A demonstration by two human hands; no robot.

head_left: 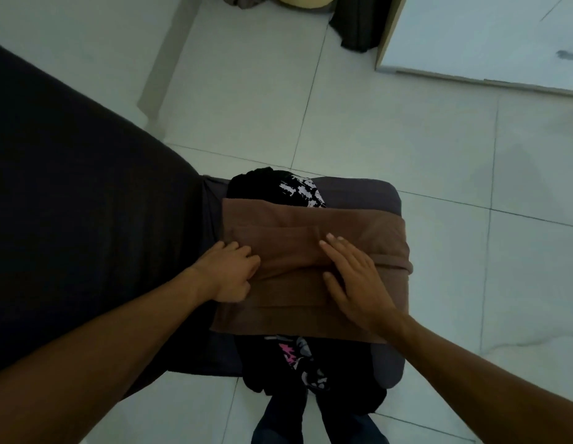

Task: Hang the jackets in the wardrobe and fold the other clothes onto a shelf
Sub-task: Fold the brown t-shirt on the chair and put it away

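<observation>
A brown garment (294, 225) lies folded into a broad rectangle on a dark grey stool (368, 192). Under it lies a black garment with a white and pink print (298, 190), showing at the far side and hanging off the near side. My left hand (227, 272) is at the brown garment's left edge, its fingers curled on a fold of the cloth. My right hand (355, 280) rests flat on the middle of the brown garment, fingers spread and pointing away from me.
A large dark sofa (70, 203) fills the left side and touches the stool. Pale floor tiles (407, 139) surround the stool. A white panel (487, 36) lies at the top right, with dark cloth (359, 24) next to it. My feet (311, 421) stand below the stool.
</observation>
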